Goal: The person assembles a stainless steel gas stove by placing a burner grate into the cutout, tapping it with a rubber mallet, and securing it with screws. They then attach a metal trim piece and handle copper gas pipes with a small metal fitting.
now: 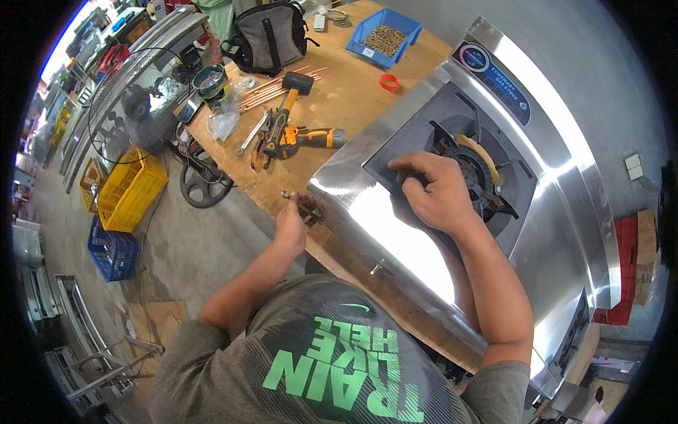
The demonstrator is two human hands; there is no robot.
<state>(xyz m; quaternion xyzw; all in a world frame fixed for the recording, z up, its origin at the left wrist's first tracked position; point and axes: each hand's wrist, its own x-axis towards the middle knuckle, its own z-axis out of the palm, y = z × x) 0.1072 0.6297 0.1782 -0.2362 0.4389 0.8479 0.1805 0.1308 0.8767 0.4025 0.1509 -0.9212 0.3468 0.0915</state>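
A stainless steel gas stove [487,283] lies at an angle on the wooden table. Its black square plate [404,150] surrounds a round burner [477,177] with a brass-coloured ring and black pan supports. Over the plate's near left corner is my right hand [436,189], fingers loosely curled, thumb and forefinger apart, nothing visible between them. My left hand [290,220] is closed by the stove's left front corner, around a small object with a metal end [285,194] whose kind I cannot make out. A small brass fitting [377,267] sticks out of the stove's front panel.
Beyond my left hand lie a cordless power tool [311,136], a mallet [297,83], a wrench [252,134] and copper-coloured rods [265,93]. Farther back are a backpack [265,35], a blue bin of brass parts [385,39] and a red ring [388,83]. Yellow crates [131,191] stand left on the floor.
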